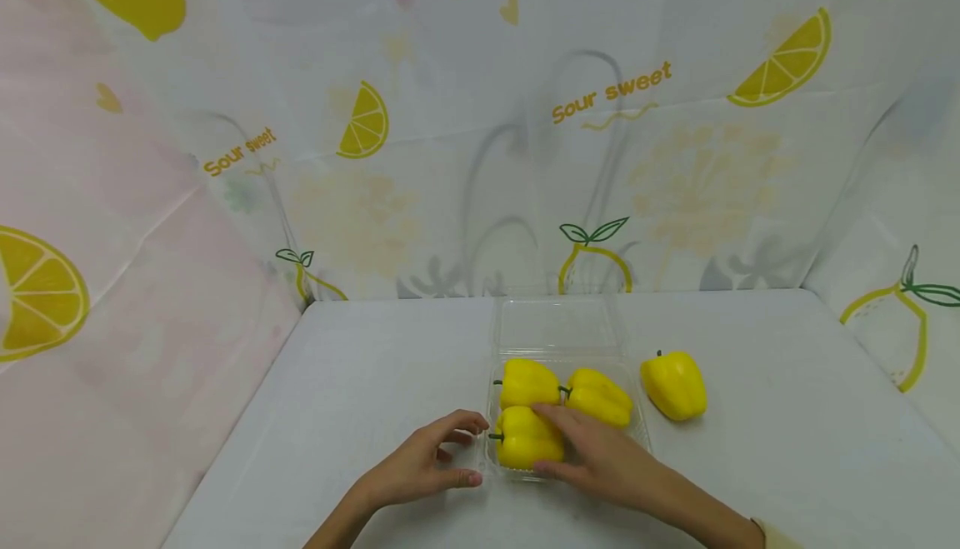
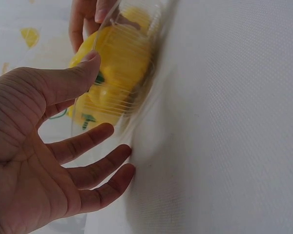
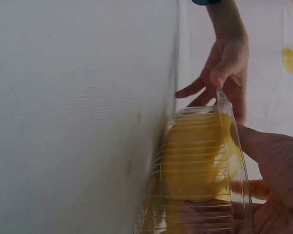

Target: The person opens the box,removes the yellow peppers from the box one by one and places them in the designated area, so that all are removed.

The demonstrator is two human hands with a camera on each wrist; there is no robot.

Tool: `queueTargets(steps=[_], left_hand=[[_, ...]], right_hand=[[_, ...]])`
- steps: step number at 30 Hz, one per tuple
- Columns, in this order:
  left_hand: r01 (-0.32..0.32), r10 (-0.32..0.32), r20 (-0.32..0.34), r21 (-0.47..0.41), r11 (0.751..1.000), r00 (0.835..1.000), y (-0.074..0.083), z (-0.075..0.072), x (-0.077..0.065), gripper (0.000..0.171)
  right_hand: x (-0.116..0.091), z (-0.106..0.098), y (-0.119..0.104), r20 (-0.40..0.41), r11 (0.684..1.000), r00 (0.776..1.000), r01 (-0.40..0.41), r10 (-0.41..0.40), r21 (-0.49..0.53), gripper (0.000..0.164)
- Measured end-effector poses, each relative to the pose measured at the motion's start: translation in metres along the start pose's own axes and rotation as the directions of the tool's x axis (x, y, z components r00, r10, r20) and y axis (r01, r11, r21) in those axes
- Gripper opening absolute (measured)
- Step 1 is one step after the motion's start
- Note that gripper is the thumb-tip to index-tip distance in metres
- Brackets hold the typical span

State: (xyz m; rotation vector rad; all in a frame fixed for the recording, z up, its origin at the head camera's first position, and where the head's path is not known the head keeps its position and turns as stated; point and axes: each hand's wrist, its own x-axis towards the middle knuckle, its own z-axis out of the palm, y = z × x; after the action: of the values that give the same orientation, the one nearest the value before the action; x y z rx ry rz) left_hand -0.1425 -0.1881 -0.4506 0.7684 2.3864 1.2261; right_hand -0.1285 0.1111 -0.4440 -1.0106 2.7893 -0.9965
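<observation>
A clear plastic clamshell box (image 1: 642, 441) stands on the table with its lid (image 1: 558, 324) folded back. Inside it are three yellow bell peppers: a front one (image 1: 525, 441), a back-left one (image 1: 529, 381) and a right-hand one (image 1: 600, 399). My right hand (image 1: 611, 461) reaches into the box and holds the front bell pepper between thumb and fingers. At the box's left side is my left hand (image 1: 423, 461), fingers spread and loosely bent, holding nothing. In the left wrist view its thumb (image 2: 71, 80) overlaps the clear rim; whether they touch I cannot tell.
Another yellow bell pepper (image 1: 675, 385) lies on the white table (image 1: 780, 416), right of the box. A lemon-print cloth (image 1: 450, 199) hangs behind the table and along both sides.
</observation>
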Motion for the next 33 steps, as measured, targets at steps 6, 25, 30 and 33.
queueTargets(steps=[6,25,30,33], left_hand=[[0.002,-0.002,0.003,-0.007,1.000,1.000,0.0000,0.0004,0.0002,0.058],[-0.006,0.006,0.001,0.002,1.000,1.000,0.0032,-0.0009,-0.0007,0.056],[-0.008,0.008,0.000,0.006,1.000,1.000,0.0024,-0.0007,-0.0003,0.056],[-0.009,0.009,0.000,0.006,1.000,1.000,0.0017,-0.0007,0.0001,0.056]], right_hand=[[0.0035,-0.0009,-0.0007,0.032,0.999,0.998,-0.050,0.049,0.020,0.070],[0.0094,0.0011,-0.0050,0.062,0.994,0.998,-0.006,0.013,-0.105,0.067],[0.0089,0.0035,-0.0045,0.046,0.983,0.998,0.054,-0.046,-0.177,0.065],[0.0089,0.0053,-0.0030,0.031,0.974,0.997,0.081,-0.076,-0.210,0.064]])
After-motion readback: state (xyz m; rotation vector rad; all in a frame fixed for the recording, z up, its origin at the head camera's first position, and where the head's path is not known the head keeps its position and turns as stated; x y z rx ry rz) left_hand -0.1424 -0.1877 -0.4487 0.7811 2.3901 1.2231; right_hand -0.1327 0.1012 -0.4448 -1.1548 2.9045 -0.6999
